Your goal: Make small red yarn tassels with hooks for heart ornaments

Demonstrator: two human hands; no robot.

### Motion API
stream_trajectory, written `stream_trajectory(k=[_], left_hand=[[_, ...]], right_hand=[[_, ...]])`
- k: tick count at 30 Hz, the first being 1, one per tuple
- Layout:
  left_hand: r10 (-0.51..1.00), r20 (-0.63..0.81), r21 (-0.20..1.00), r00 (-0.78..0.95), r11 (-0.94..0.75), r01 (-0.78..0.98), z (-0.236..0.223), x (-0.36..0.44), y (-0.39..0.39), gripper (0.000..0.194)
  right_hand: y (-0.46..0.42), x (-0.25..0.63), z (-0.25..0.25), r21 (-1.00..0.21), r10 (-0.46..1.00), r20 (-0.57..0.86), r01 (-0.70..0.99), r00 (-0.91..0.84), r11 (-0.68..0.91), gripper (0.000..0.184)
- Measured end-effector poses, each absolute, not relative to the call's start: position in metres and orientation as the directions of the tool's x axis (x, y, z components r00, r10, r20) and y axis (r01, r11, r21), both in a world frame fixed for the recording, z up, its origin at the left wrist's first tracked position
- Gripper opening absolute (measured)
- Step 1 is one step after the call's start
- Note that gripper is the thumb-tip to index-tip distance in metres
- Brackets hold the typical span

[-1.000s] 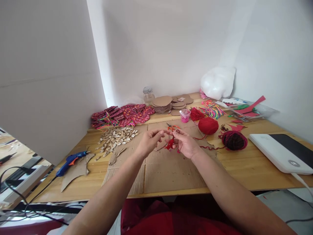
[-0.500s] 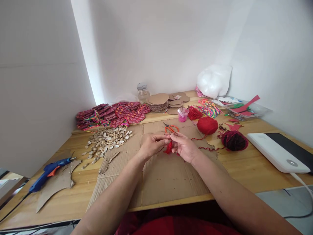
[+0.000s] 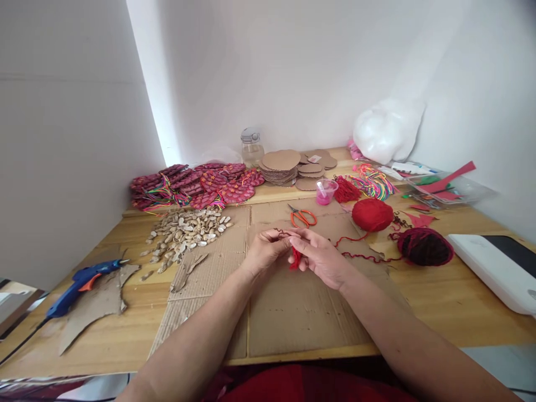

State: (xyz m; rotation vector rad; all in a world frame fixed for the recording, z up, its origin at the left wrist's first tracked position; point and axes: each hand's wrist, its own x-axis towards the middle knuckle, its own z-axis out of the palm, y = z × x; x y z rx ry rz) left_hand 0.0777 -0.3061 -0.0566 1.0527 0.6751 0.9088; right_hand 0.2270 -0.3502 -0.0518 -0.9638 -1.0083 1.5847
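Note:
My left hand (image 3: 267,252) and my right hand (image 3: 319,255) meet over the cardboard sheet (image 3: 301,318), fingertips touching. A small bunch of red yarn (image 3: 295,259) hangs below the fingers of my right hand, which are closed on it. Thumb and forefinger of my left hand pinch together at its top, where a dark, crinkled strand of yarn (image 3: 281,231) shows above the fingers. Just beyond the hands lie orange-handled scissors (image 3: 303,217). To the right sit a red yarn ball (image 3: 372,215) and a dark maroon yarn ball (image 3: 425,246), their strands trailing toward my hands.
Peanut shells (image 3: 188,231) are heaped at left, near a blue glue gun (image 3: 79,285). Behind are decorated maroon pieces (image 3: 201,184), a glass jar (image 3: 252,148), cardboard discs (image 3: 280,164) and a pink-tinted cup (image 3: 325,192). A white device (image 3: 489,271) lies at right.
My hands stay together on the red yarn; the fingers have shifted, and the dark strand now shows above my left hand. The view has turned slightly, moving the right-hand items further right.

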Motion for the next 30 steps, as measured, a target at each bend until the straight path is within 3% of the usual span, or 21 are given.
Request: stream_trajectory(k=[5, 9, 12, 20, 25, 30], left_hand=[[0.924, -0.030, 0.951, 0.382, 0.143, -0.273, -0.055, 0.071, -0.299, 0.033], [0.938, -0.041, 0.973, 0.344, 0.116, -0.198, -0.056, 0.066, -0.295, 0.032], [0.945, -0.016, 0.964, 0.328, 0.102, -0.244, -0.054, 0.065, -0.296, 0.032], [0.936, 0.017, 0.888, 0.351, 0.148, -0.436, -0.045, 0.064, -0.300, 0.027], [0.955, 0.016, 0.916, 0.295, 0.104, -0.386, -0.042, 0.059, -0.298, 0.032], [0.968, 0.028, 0.966, 0.250, 0.038, -0.254, -0.042, 0.056, -0.296, 0.031]], right_hand=[[-0.352, 0.228, -0.055, -0.975, 0.982, -0.090, -0.187, -0.166, -0.121, 0.030], [-0.353, 0.227, -0.052, -0.971, 0.975, -0.134, -0.172, -0.177, -0.165, 0.015], [-0.354, 0.225, -0.049, -0.970, 0.972, -0.188, -0.127, -0.143, -0.207, 0.008], [-0.356, 0.223, -0.046, -0.980, 0.971, -0.187, -0.042, -0.149, -0.195, 0.015], [-0.353, 0.226, -0.055, -0.991, 0.986, -0.136, 0.011, -0.097, -0.136, 0.014], [-0.351, 0.232, -0.054, -0.996, 0.992, 0.069, 0.062, 0.106, 0.062, 0.032]])
